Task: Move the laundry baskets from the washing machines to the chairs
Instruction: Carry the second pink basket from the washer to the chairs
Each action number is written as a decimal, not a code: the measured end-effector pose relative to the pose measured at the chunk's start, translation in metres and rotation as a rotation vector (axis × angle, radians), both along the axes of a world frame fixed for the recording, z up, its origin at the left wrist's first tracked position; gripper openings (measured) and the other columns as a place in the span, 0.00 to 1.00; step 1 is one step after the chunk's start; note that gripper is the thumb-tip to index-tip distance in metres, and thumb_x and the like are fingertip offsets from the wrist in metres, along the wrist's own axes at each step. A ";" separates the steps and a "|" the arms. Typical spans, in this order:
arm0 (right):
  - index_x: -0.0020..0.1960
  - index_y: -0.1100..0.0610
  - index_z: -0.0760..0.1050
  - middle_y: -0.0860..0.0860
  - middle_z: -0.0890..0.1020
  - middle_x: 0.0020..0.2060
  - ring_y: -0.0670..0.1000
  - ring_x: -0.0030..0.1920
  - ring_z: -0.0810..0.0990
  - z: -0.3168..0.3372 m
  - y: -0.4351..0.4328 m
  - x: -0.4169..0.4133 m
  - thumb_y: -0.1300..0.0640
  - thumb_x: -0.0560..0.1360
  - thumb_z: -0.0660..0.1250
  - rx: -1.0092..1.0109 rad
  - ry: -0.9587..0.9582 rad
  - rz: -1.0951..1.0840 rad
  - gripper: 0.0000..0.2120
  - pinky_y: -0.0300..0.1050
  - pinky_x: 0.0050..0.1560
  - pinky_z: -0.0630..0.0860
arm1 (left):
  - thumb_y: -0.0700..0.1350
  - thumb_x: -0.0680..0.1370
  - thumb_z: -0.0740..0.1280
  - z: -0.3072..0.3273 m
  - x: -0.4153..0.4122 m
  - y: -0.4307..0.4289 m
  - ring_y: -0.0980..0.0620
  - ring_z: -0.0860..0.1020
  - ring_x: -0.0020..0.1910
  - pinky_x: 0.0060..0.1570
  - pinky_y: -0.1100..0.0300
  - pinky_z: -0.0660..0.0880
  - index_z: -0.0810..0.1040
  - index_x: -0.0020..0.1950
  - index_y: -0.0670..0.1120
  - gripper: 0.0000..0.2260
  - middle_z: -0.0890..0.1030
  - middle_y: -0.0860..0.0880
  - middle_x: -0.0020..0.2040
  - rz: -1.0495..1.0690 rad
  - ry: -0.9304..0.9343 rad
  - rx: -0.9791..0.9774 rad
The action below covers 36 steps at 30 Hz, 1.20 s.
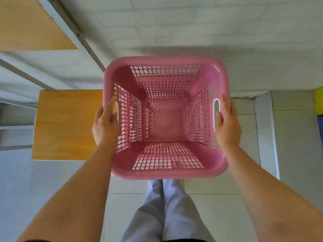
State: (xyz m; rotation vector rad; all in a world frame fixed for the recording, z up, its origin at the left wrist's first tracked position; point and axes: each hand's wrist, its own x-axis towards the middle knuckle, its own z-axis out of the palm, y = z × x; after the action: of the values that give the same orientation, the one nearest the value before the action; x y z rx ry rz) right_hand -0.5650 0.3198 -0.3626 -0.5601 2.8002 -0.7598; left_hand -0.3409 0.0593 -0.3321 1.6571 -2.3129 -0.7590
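Pink plastic, the laundry basket (165, 117) hung empty between both hands: the left hand (105, 125) and the right hand (227, 125) each curled shut around a side handle. A wooden chair seat (67, 124) lay just beyond the left fingers.

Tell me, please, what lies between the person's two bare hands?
In the head view, the empty pink perforated plastic laundry basket fills the stretch: the left hand grips one side handle, the right hand the other.

Bare forearms, no sleeves; light grey-lavender trousers (167, 212) below
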 end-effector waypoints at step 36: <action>0.78 0.57 0.52 0.60 0.59 0.76 0.60 0.74 0.62 0.012 0.044 0.091 0.51 0.82 0.54 0.304 -0.137 0.125 0.28 0.57 0.69 0.67 | 0.52 0.82 0.56 -0.007 0.015 0.074 0.46 0.53 0.78 0.76 0.47 0.48 0.58 0.77 0.47 0.24 0.58 0.47 0.78 -0.483 -0.366 0.105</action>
State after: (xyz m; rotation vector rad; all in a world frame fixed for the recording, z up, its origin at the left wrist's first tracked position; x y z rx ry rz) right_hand -0.4739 0.3634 -0.3509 -0.5949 2.6524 -0.3255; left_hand -0.3263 0.1337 -0.3389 1.3768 -3.0436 -0.7158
